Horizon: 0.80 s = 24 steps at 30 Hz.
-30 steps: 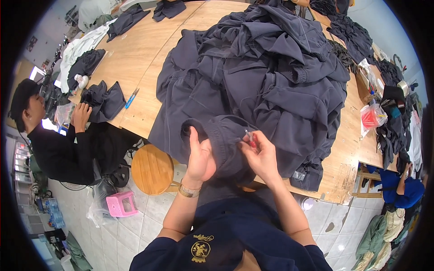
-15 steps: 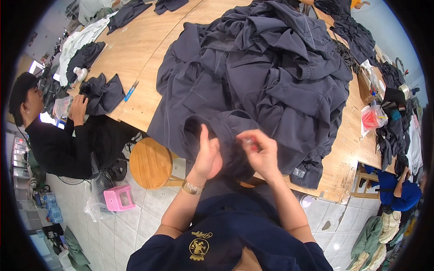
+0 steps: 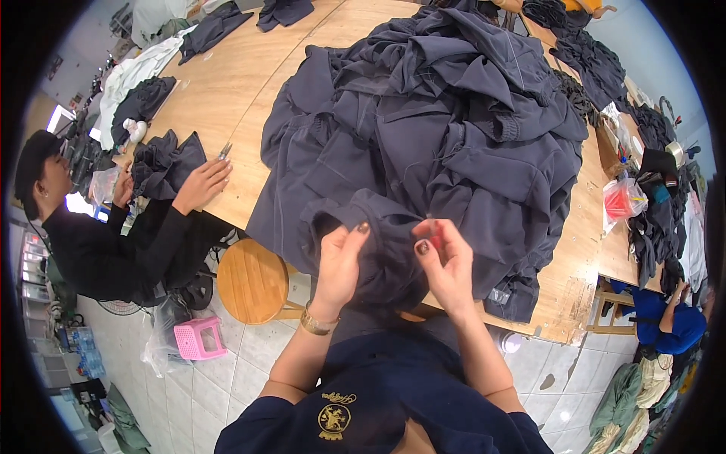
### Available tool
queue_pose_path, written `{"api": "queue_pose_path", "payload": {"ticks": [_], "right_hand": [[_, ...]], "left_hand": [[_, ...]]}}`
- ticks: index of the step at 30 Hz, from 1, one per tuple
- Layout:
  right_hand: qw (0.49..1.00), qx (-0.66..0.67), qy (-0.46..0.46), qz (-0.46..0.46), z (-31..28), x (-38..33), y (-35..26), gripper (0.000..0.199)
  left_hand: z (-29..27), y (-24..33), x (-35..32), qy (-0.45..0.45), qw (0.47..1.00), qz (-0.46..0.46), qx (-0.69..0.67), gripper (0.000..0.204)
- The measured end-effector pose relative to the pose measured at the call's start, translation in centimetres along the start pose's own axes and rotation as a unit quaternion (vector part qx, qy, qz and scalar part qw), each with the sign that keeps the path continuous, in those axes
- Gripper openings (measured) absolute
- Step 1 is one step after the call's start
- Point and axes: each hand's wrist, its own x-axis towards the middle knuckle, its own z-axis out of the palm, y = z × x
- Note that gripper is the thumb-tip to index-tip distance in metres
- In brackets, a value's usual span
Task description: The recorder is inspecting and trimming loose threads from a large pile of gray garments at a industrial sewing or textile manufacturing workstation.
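Observation:
A large heap of dark grey garments (image 3: 423, 144) covers the table in front of me. My left hand (image 3: 340, 261) grips the near garment's opening (image 3: 370, 216), its thumb pressed on the cloth and its other fingers partly hidden. Just right of that opening, my right hand (image 3: 448, 261) is closed in a pinch around a small red object (image 3: 436, 231). That object is blurred and mostly covered by the fingers, so its kind is unclear. Whether the right fingertips also touch the cloth, I cannot tell.
At the left, a co-worker in black has one hand (image 3: 203, 185) at a small cutting tool (image 3: 225, 150), beside a dark garment (image 3: 168, 163). A round wooden stool (image 3: 252, 280) and pink plastic stool (image 3: 199, 337) stand below. A red-and-clear bag (image 3: 626, 200) lies right.
My left thumb has come down onto the cloth. My right hand has turned and shifted slightly right. The co-worker's hand has reached over to the cutting tool on the table.

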Motion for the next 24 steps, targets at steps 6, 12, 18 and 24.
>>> {"api": "queue_pose_path", "payload": {"ticks": [6,12,18,24], "right_hand": [[0.965,-0.249,-0.024,-0.084,0.3,-0.6,-0.7,0.029],[0.943,-0.32,-0.006,-0.094,-0.2,-1.4,0.2,0.031],[0.938,-0.33,0.009,-0.109,0.0,-1.3,0.0,0.031],[0.934,-0.337,0.007,-0.115,-0.1,-1.1,-0.1,0.03]], "left_hand": [[0.0,-0.9,-0.8,-0.006,0.992,0.035,0.121,0.018],[0.4,-1.2,-1.1,-0.011,0.975,0.063,0.213,0.018],[1.5,-0.6,-1.4,-0.012,0.964,0.094,0.247,0.016],[1.7,-0.6,-1.6,-0.01,0.952,0.112,0.285,0.016]]}}
